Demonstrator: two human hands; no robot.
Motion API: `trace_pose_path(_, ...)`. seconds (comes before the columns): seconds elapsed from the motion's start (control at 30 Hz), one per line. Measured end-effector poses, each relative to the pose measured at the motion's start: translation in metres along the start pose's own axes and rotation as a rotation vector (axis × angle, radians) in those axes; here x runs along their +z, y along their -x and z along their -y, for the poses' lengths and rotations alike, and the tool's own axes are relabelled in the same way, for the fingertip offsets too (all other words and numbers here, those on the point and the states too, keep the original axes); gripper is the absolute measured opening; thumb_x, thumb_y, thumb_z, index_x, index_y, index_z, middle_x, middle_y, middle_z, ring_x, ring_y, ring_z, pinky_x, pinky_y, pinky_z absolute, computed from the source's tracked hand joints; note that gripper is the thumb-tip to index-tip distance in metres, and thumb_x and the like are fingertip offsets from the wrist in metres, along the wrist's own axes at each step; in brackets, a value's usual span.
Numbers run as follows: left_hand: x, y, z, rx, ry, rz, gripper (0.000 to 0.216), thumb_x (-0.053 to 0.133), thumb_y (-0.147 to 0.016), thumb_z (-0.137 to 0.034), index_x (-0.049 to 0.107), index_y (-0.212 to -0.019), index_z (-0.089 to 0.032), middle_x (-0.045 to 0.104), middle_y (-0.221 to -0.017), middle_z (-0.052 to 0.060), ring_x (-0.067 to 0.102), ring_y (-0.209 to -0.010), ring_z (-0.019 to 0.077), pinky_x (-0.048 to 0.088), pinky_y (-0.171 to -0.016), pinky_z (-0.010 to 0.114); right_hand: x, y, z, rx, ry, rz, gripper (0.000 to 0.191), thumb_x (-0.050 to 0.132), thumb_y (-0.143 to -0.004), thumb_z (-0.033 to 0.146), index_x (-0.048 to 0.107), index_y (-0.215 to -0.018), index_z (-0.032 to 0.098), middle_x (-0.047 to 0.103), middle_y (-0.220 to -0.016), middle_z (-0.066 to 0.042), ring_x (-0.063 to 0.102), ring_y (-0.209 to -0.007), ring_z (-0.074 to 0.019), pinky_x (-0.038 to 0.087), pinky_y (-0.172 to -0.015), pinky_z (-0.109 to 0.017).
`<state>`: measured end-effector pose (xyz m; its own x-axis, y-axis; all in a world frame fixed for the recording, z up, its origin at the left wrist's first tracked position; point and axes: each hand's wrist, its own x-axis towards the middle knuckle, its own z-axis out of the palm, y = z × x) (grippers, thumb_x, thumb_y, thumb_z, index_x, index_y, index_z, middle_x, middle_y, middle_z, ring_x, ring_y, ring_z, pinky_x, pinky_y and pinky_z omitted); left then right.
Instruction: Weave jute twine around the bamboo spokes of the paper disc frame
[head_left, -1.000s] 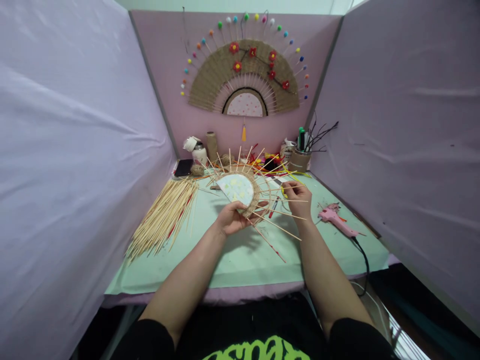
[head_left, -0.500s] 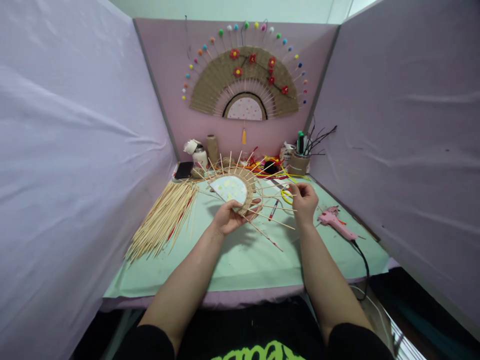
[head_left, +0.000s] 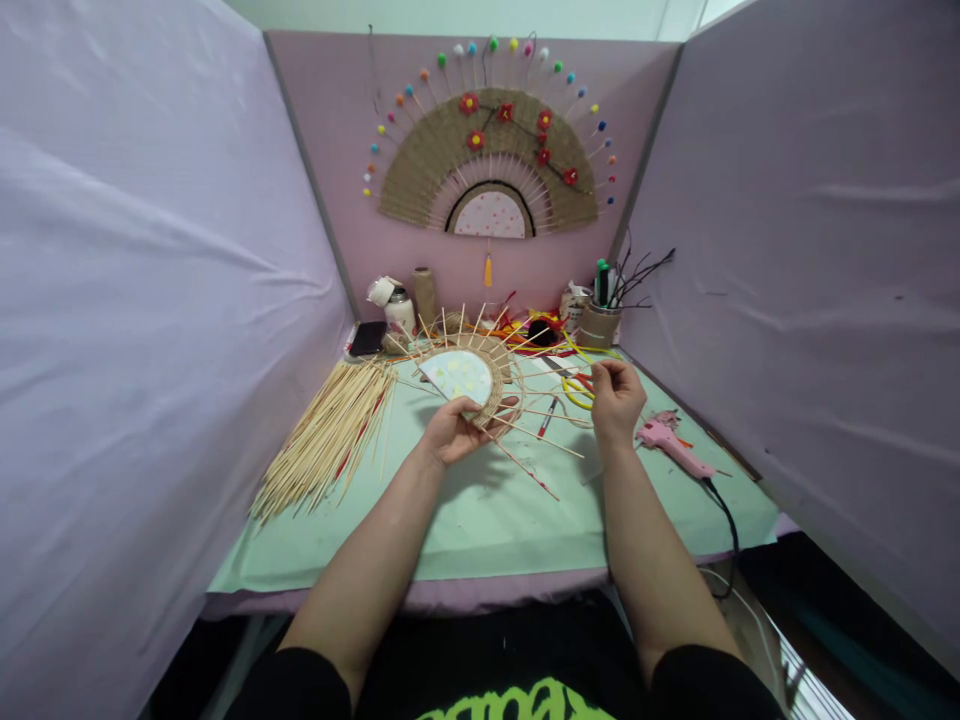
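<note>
My left hand point(head_left: 459, 432) grips the lower right edge of a half-round fan base point(head_left: 457, 377), thumb in front and fingers behind. A pale patterned panel fills its middle, and tan twine point(head_left: 491, 398) is wound along the curved border. Thin wooden sticks point(head_left: 551, 446) radiate from that border, one of them reddish. To the right of the stick ends, my right hand point(head_left: 618, 398) is raised with thumb and fingers pinched together. What it pinches is too fine to make out. Loose tan strands lie between the fan base and this hand.
A bundle of sticks point(head_left: 326, 440) lies at left. Yellow-handled scissors point(head_left: 577, 392) and a red-and-white pen point(head_left: 547, 418) lie behind the sticks. A pink glue gun point(head_left: 675, 447) with a black cord rests at right. A finished fan point(head_left: 487, 150) hangs on the back panel above jars and coloured pipe cleaners.
My right hand has moved slightly right and up, away from the stick ends, still pinched. My left hand and the fan base have shifted slightly left.
</note>
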<state>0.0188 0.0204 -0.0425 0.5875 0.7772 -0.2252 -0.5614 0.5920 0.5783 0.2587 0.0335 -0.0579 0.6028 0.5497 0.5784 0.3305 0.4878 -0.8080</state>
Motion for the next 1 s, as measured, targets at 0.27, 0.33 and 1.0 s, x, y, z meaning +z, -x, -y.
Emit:
trace_pose_path(0.27, -0.003, -0.002, 0.001, -0.057, 0.001, 0.025, 0.065, 0.042, -0.07, -0.007, 0.042, -0.135, -0.002, 0.072, -0.102, 0.017, 0.071, -0.092, 0.024, 0.055, -0.086, 0.037, 0.0, -0.002, -0.011, 0.041, -0.069, 0.023, 0.027, 0.063, -0.076, 0.045, 0.06, -0.08, 0.019, 0.059, -0.073, -0.002, 0.054, -0.067, -0.0151, 0.046, -0.067, -0.029)
trace_pose_path(0.33, -0.003, -0.001, 0.001, -0.066, -0.012, 0.046, 0.064, 0.042, -0.071, -0.007, 0.043, -0.134, -0.001, 0.072, -0.103, 0.017, 0.071, -0.093, 0.0239, 0.055, -0.085, 0.037, 0.0, -0.003, -0.016, 0.114, -0.108, 0.076, 0.027, 0.063, -0.076, 0.046, 0.059, -0.08, 0.019, 0.057, -0.07, 0.0, 0.051, -0.062, -0.0139, 0.044, -0.061, -0.028)
trace_pose_path(1.0, -0.005, -0.001, 0.015, -0.161, -0.212, 0.335, 0.055, 0.05, -0.067, -0.011, 0.057, -0.121, -0.006, 0.071, -0.11, 0.018, 0.069, -0.098, 0.0267, 0.05, -0.086, 0.037, 0.012, 0.007, -0.008, 0.253, -0.19, 0.315, 0.027, 0.066, -0.071, 0.044, 0.055, -0.067, 0.019, 0.046, -0.054, 0.005, 0.036, -0.049, -0.0085, 0.029, -0.047, -0.024)
